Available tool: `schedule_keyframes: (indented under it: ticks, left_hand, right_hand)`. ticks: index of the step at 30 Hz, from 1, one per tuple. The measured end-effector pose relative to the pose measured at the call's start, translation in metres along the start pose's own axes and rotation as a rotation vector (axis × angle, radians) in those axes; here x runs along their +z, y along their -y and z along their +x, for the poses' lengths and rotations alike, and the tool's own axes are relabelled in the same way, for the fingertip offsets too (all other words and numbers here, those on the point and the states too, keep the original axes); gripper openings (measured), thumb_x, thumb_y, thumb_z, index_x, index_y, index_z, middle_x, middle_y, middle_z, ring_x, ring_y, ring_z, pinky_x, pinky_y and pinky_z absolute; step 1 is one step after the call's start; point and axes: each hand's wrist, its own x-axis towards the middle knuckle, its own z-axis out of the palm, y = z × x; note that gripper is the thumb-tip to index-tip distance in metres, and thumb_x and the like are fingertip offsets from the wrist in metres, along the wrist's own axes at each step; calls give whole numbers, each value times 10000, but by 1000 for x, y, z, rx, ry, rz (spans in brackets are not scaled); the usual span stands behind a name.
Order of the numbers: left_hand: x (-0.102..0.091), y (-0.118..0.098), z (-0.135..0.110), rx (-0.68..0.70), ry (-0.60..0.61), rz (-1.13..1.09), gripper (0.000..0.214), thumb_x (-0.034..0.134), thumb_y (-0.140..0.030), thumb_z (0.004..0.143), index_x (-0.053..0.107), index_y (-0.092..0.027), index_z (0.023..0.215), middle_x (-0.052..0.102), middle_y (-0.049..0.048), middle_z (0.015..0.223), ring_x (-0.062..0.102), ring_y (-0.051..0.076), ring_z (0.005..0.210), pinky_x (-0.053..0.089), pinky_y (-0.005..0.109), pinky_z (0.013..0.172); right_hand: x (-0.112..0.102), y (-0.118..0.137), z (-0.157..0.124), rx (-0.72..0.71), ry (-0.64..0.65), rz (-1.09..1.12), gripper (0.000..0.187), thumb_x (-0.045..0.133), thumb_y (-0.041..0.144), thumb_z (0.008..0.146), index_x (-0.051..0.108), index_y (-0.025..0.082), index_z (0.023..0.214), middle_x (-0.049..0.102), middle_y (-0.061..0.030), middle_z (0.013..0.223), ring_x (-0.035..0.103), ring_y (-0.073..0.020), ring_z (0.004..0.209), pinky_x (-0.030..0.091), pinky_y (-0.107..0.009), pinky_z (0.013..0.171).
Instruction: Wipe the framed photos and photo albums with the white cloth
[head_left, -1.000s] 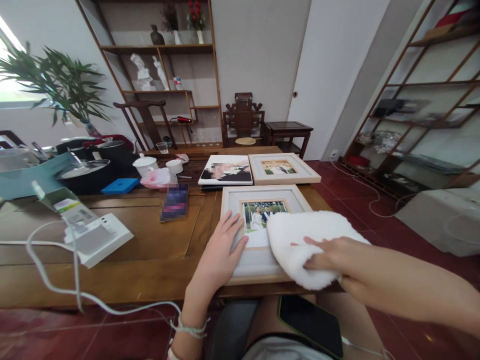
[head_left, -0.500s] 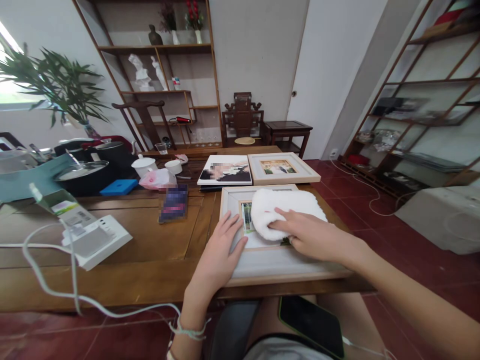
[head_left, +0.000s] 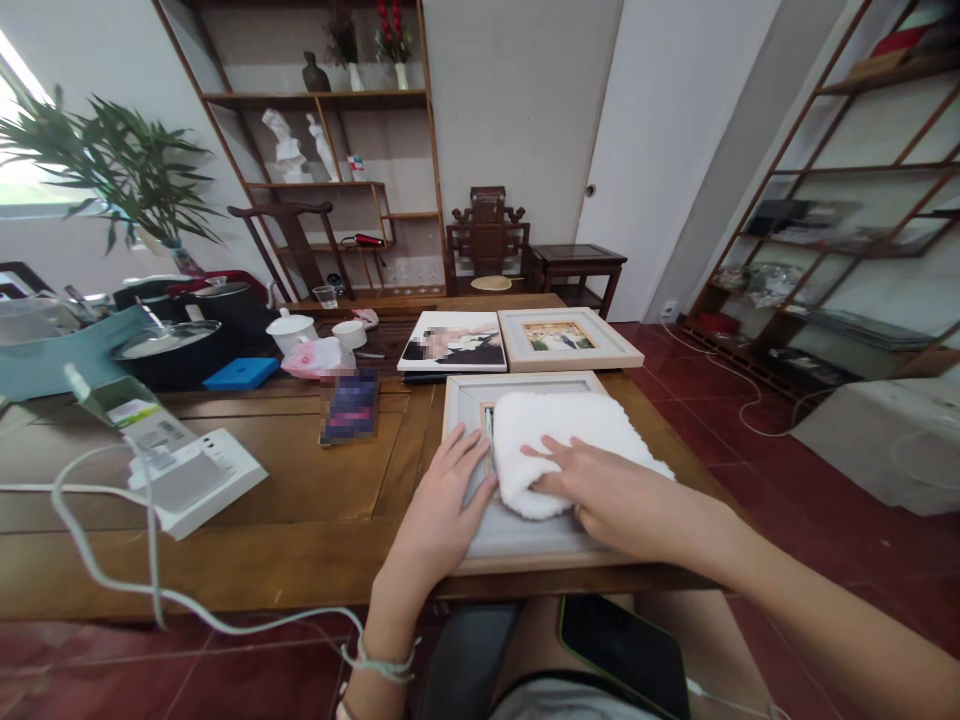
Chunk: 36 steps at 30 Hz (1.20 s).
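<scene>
A light wooden picture frame (head_left: 525, 548) lies flat near the front edge of the wooden table. My left hand (head_left: 450, 490) rests on its left side, fingers spread and flat. A folded, fluffy white cloth (head_left: 570, 415) covers most of the picture inside. My right hand (head_left: 600, 490) presses the cloth down, its fingers on the fabric and partly tucked into the fold. Just a strip of the picture shows along the cloth's left edge.
Behind lie a second framed photo (head_left: 574, 355) and a white photo panel (head_left: 427, 362). To the left are an opened white box (head_left: 217, 485), a white cable (head_left: 202, 603), a blue box (head_left: 240, 374) and several pots. A phone (head_left: 622, 650) rests on my lap.
My right hand has drawn the white cloth a little toward me, covering the lower part of the picture. My left hand stays in place on the frame.
</scene>
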Motion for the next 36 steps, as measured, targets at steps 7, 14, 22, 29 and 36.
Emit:
schedule_keyframes:
  ticks: [7,14,22,29,36]
  left_hand:
    - [0,-1,1,-7,18,20,436,428,-317,923,491,-120,1306,444,117,1429,251,226,1404,260,448,1146]
    - [-1,-1,1,-15,13,-2,421,373,-312,944,500,-125,1300,455,113,1422,254,220,1404,256,454,1147]
    - [-2,-4,-1,-17,-6,-42,426,358,-354,953,487,-165,1313,464,99,1416,265,218,1399,252,454,1146]
    - [-2,-4,-3,-61,-32,-80,502,341,-425,954,351,-198,1402,301,102,1514,223,234,1414,220,455,1152]
    - [-3,-4,-4,-78,-26,-114,563,312,-473,951,268,-210,1447,244,91,1539,180,245,1425,202,459,1156]
  right_hand:
    - [-14,34,-40,-35,26,71,460,436,-4,712,645,195,1070,578,-107,1291,537,-281,1169,395,-429,1008]
    - [-25,21,-30,54,171,217,546,397,-14,672,649,197,1108,513,-128,1361,463,-281,1256,405,-416,988]
    - [-8,-12,3,49,18,93,646,381,-46,653,589,178,1222,475,-131,1393,421,-262,1290,317,-449,1066]
    - [9,-15,27,37,-58,-22,657,395,-68,664,533,130,1275,335,-169,1478,255,-310,1374,292,-527,1071]
    - [6,1,15,-91,-47,31,580,398,-47,705,595,150,1214,375,-134,1462,270,-299,1369,282,-535,1079]
